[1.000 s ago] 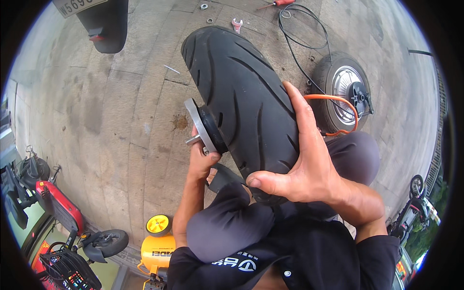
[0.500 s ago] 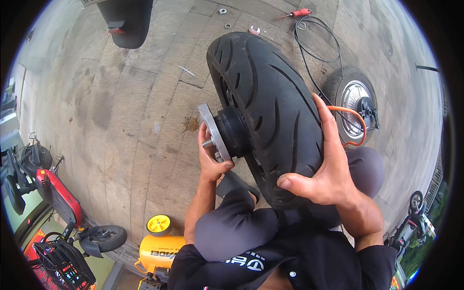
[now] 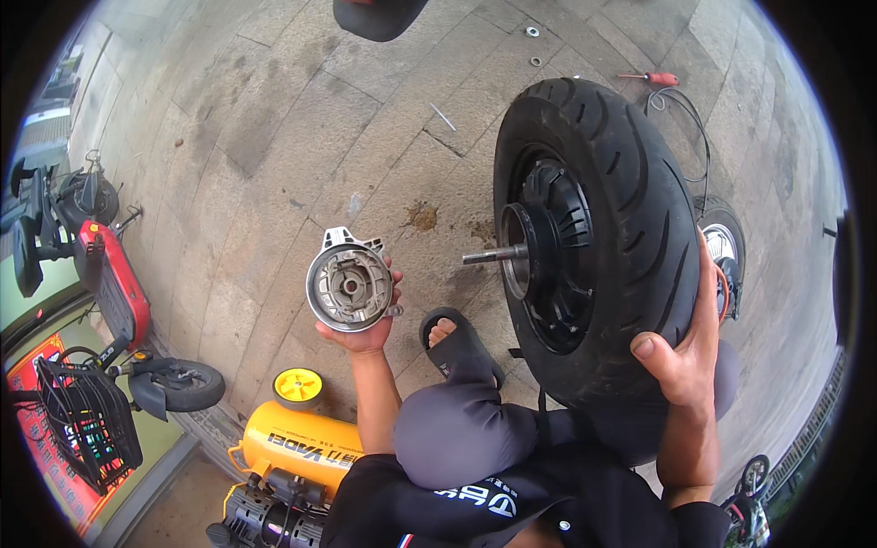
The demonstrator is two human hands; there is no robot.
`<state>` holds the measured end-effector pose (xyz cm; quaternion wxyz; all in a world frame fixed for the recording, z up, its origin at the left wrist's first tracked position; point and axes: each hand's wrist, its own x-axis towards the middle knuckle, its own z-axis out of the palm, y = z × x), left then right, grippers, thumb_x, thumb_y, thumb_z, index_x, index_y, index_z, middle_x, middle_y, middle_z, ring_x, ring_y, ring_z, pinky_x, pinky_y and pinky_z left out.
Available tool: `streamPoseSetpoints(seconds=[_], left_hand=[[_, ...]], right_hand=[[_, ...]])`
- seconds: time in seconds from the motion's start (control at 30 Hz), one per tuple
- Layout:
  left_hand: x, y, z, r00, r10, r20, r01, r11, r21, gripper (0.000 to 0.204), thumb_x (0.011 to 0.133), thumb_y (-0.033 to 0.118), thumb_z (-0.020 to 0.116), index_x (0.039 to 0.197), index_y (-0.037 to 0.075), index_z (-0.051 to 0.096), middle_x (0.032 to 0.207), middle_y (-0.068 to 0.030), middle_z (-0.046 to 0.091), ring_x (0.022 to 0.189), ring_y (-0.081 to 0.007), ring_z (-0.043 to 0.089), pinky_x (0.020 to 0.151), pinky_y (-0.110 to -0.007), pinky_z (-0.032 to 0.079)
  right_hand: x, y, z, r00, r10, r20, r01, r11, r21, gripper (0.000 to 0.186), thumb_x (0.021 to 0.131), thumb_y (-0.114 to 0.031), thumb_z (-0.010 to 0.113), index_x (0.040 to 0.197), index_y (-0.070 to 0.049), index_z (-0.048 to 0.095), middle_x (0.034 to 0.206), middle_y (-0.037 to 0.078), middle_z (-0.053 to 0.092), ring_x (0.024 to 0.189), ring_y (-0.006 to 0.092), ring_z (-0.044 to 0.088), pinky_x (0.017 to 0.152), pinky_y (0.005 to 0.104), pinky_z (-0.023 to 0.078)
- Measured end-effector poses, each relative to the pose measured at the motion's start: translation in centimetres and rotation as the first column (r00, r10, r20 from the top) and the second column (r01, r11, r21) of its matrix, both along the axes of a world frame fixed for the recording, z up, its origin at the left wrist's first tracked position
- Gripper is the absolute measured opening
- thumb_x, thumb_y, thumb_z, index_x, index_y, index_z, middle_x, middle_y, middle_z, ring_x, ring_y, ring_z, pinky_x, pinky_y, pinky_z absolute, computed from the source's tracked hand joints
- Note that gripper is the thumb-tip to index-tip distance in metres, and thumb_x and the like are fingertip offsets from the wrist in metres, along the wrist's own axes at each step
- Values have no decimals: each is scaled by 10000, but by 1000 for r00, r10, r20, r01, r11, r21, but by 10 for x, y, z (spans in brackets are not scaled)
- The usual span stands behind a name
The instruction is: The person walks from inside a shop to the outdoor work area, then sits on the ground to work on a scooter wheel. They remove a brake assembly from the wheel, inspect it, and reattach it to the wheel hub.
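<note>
My left hand [image 3: 370, 341] grips a silver drum brake plate [image 3: 350, 283], its inner side with the curved brake shoes turned up toward me. Apart from it, to the right, stands a motor wheel [image 3: 630, 215] with a thick black tyre, tilted upright in front of my knees. My right hand [image 3: 687, 356] holds the tyre at its near right side, thumb on the tread and fingers partly hidden behind. From the wheel's open round drum [image 3: 517, 228] a bare metal axle [image 3: 482, 257] points left toward the brake plate.
A second wheel [image 3: 723, 239] lies at the right, partly covered. Beyond are a red-handled screwdriver [image 3: 661, 79], a black cable [image 3: 703, 128], a washer [image 3: 533, 32] and a thin white stick [image 3: 442, 117]. A yellow air compressor [image 3: 283, 433] stands near left, beside scooters [image 3: 123, 292].
The brake plate has come off the axle; my left hand has carried it leftward and turned its inner side up. The wheel now shows more of its hub, held by my right hand.
</note>
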<state>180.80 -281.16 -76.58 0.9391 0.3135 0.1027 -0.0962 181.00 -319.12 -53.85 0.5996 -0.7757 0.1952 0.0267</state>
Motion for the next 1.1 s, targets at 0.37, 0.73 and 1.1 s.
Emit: streamPoseSetpoints(seconds=[0.37, 0.73, 1.1], left_hand=[[-105, 147, -76, 805, 491, -332, -522, 853, -5, 1018, 686, 794, 551, 1458, 133, 474, 1370, -276, 527, 1134, -472, 570, 791, -440, 551], [-151, 172, -99, 210, 746, -631, -744, 541, 392, 1015, 877, 788, 420, 1442, -53, 372, 1419, -290, 437, 1253, -430, 488, 1059, -612, 409], [-86, 147, -8, 359, 810, -463, -137, 537, 833, 916, 903, 513, 643, 1536, -2, 228, 1577, -196, 267, 1327, -350, 448, 1053, -446, 423]], right_hand=[[0, -8, 1, 998, 50, -43, -58, 975, -212, 1227, 650, -631, 796, 1511, 70, 274, 1438, 228, 436, 1329, 321, 461, 1123, 415, 330], [1, -36, 1, 996, 88, -30, -89, 996, -30, 1233, 651, -455, 850, 1523, 97, 176, 1493, 226, 352, 1402, 306, 359, 1166, 400, 256], [-9, -53, -11, 993, 112, -34, -109, 991, 83, 1236, 664, -397, 892, 1531, 68, 144, 1495, 263, 340, 1418, 334, 339, 1175, 423, 267]])
